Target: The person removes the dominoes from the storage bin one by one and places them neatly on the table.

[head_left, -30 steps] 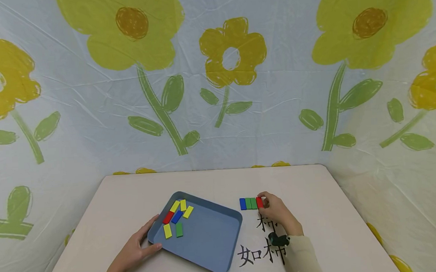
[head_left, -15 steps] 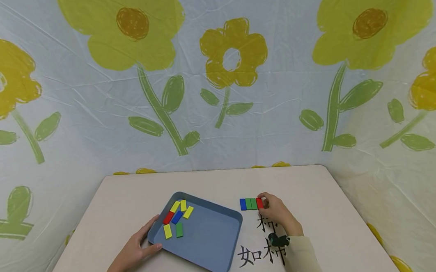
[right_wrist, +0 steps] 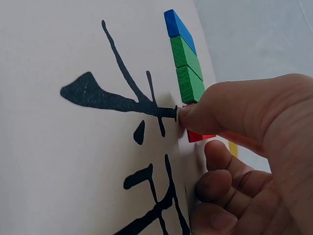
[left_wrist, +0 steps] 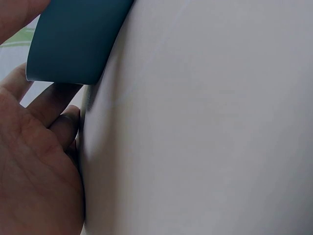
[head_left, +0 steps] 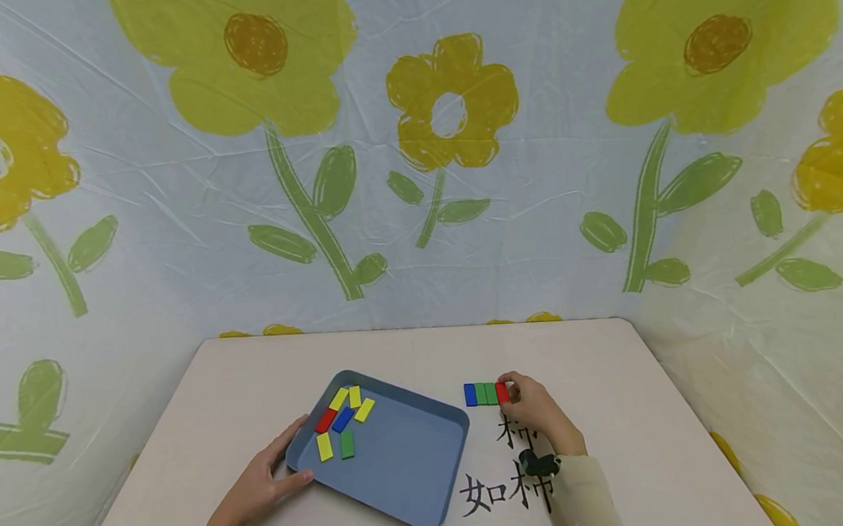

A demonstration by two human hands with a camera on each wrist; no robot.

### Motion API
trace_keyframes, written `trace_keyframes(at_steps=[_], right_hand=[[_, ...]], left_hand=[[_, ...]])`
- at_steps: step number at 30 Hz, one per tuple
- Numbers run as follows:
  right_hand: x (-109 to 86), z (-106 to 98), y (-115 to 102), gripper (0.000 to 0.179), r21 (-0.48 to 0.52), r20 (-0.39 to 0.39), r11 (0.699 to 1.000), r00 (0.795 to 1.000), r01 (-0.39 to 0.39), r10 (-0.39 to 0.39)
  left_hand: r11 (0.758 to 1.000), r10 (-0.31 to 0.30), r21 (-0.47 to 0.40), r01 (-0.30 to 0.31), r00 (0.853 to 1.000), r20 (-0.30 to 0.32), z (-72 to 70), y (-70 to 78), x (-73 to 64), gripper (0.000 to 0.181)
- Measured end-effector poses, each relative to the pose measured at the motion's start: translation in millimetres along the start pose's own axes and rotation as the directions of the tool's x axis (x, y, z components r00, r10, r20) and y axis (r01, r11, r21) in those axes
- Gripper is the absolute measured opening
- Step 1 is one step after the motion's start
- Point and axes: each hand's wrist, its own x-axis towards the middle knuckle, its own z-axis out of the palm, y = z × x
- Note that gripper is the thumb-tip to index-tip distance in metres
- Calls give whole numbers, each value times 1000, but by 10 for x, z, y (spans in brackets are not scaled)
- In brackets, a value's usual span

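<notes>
In the head view my right hand [head_left: 540, 409] pinches a red wooden block [head_left: 501, 391] between thumb and fingers. It stands at the right end of a row, beside two green blocks [head_left: 485, 393] and a blue block [head_left: 470, 395]. The right wrist view shows the thumb over the near face of that red block [right_wrist: 194, 136], partly covering it. My left hand [head_left: 261, 479] grips the left corner of a blue-grey tray [head_left: 403, 466], thumb on the near rim and fingers along the left side. Yellow blocks [head_left: 325, 447], a red, a blue and a green one lie in the tray's left part.
Black brush-written characters [head_left: 484, 494] mark the pale table [head_left: 576, 350] in front of the row. A dark wrist camera [head_left: 539, 463] sits on the right sleeve. Behind the table hangs a flower-printed cloth [head_left: 533, 209].
</notes>
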Motion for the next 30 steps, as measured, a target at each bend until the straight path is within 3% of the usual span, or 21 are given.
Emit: trace_keyframes(at_steps=[18,30], right_hand=[[26,0,20,46,-3,12,1000,1000,-3,3],[9,4,13,46,0,13,1000,1000,-10,10]], left_hand=[[999,-47,26,47,999,20,14,12,12,87],[999,-37,22,37,999,19,14,-2,2,87]])
